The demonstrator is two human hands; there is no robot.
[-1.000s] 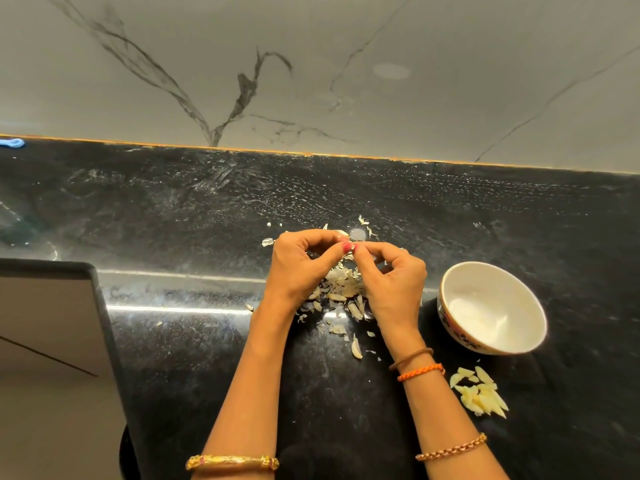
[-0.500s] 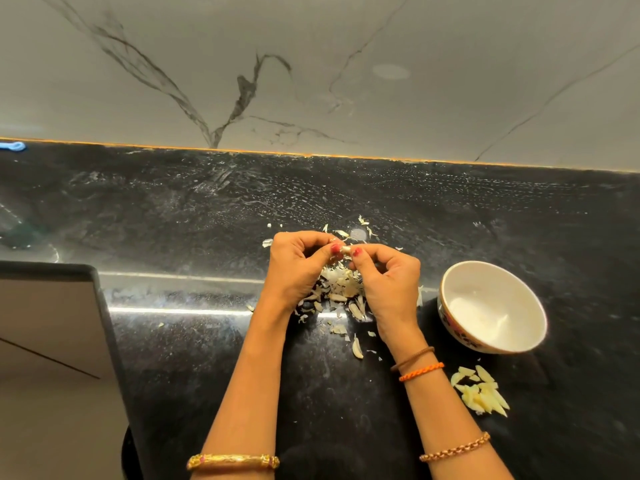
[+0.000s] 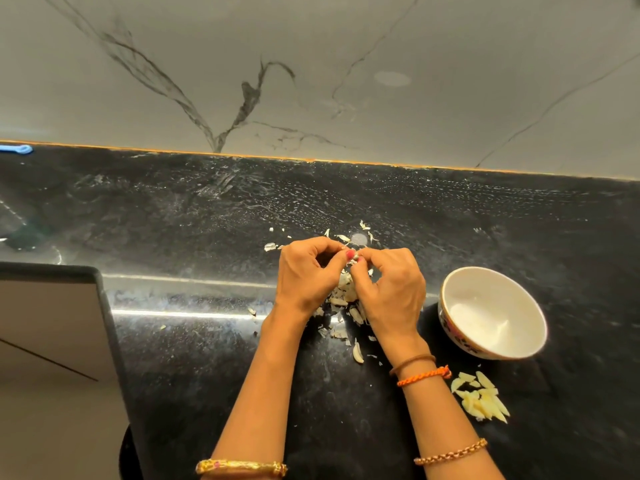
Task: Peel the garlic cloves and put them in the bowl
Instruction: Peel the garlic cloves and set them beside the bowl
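Note:
My left hand (image 3: 306, 275) and my right hand (image 3: 391, 289) meet over the black counter, their thumbs and fingertips pinching one small garlic clove (image 3: 355, 258) between them. Most of the clove is hidden by the fingers. Under the hands lies a heap of garlic cloves and papery skins (image 3: 343, 299). A white bowl (image 3: 453, 317) with a patterned outside stands to the right of my right hand and looks empty. Several peeled yellowish cloves (image 3: 483, 398) lie on the counter in front of the bowl, by my right forearm.
The black counter (image 3: 207, 209) runs back to a grey marbled wall. Loose skin flakes (image 3: 363, 230) are scattered behind the hands. The counter's edge drops to a floor opening (image 3: 45, 341) at the left. A blue object (image 3: 19, 148) lies at the far left back.
Both hands keep working the same clove, fingertips shifting slightly; the right hand has edged a little to the left and closer. Bowl and peeled cloves have not moved.

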